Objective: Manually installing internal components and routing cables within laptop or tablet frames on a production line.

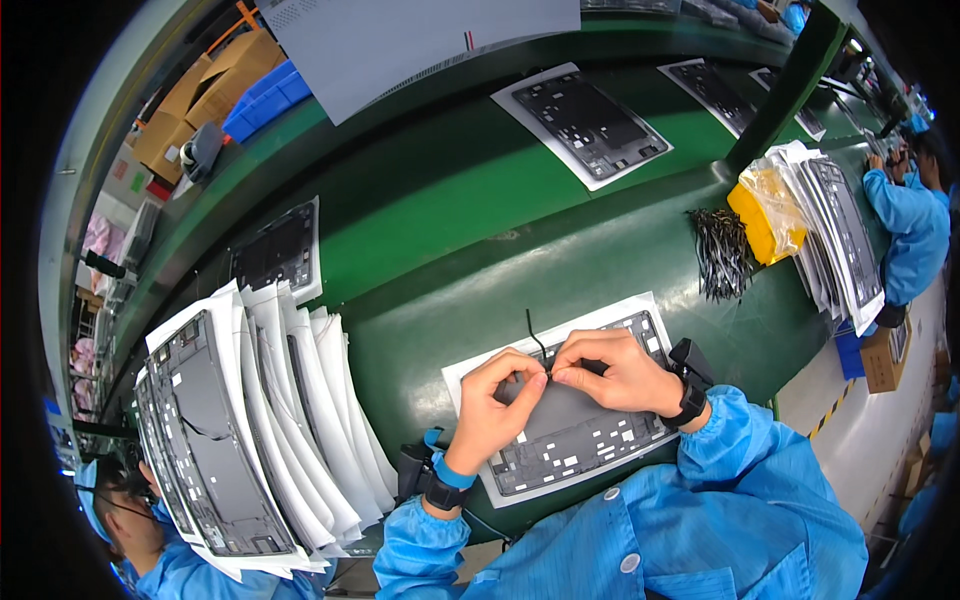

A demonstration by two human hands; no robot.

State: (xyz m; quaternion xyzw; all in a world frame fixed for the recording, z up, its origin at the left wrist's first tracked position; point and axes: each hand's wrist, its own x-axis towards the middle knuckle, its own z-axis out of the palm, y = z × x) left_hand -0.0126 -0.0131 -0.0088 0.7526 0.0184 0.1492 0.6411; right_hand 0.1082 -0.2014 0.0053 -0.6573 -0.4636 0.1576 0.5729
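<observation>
A thin black strip (536,336), like a short cable, stands up from between my fingertips. My left hand (493,408) pinches its lower end with thumb and forefinger. From the other side my right hand (622,372) pinches at the same spot, the two thumbs nearly touching. Both hands are over a flat dark grey device panel (590,445) dotted with small white and silver pads. Beneath that panel lies a white sheet (480,372). The fingers hide the strip's lower end, and I cannot tell whether it touches the panel.
A tall stack of panels between white sheets (300,400) stands at the left. Loose black strips (722,255) lie by a yellow bin (765,215) and another stack (840,230) on the right. Farther back, panels (585,125) rest on a green conveyor (420,200). Co-workers (910,220) sit on both sides.
</observation>
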